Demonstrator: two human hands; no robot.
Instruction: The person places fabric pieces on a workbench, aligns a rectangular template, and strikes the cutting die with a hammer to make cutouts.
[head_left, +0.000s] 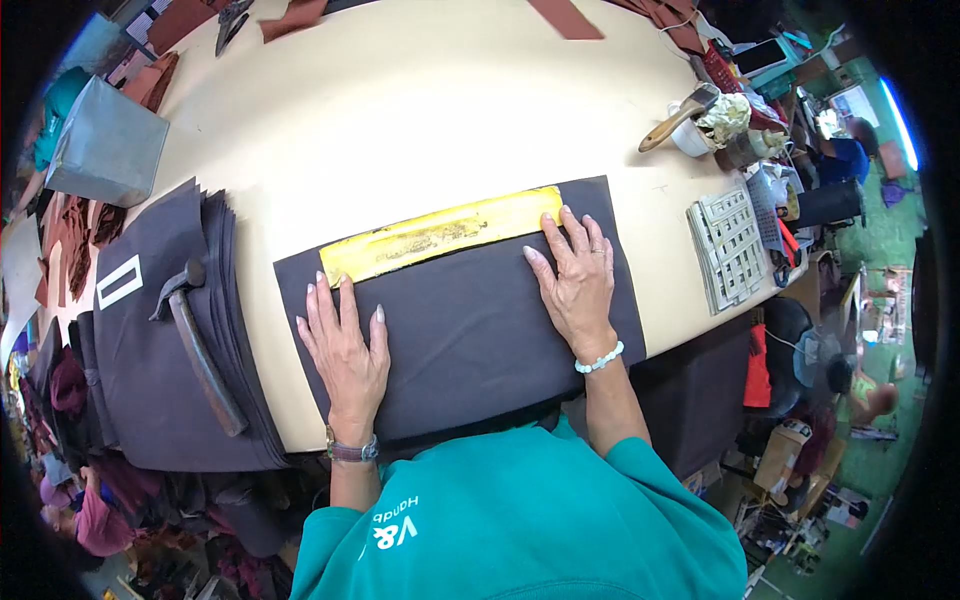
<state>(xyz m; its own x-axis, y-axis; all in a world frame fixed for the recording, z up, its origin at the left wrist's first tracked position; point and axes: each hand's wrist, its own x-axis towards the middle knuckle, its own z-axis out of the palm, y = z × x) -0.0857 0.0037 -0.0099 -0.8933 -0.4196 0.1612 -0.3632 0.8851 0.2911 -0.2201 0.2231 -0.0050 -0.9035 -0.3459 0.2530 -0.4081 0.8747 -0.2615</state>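
The long yellow strip with a dark, smudgy worn patch along its middle (440,236) lies at the centre of the frame, flat against the upper edge of a dark, smooth, leather-like rectangular sheet (480,345), its long sides running roughly parallel to that edge. The left hand (347,355) is spread loosely, palm down, with fingertips at the strip's left end and the thumb on the dark sheet; the right hand (577,285) is likewise spread wide, its fingertips at the strip's right end. Neither hand closes around anything. As far as can be judged, the placing of the strip is done or nearly so: it sits along the edge, with bare sheet beyond both ends. No mark, cut or fold made along it can be made out, and whether it is fixed down cannot be told, so anything beyond placing seems still to be done. At the left of the frame, a thick stack of similar dark sheets (150,390) carries a hammer with a worn handle (207,355) and a white rectangular outline piece (122,293); neither hand touches these. Farther out on the pale cream desk (400,110), a wooden-handled brush (668,127) at the upper right also lies out of use.
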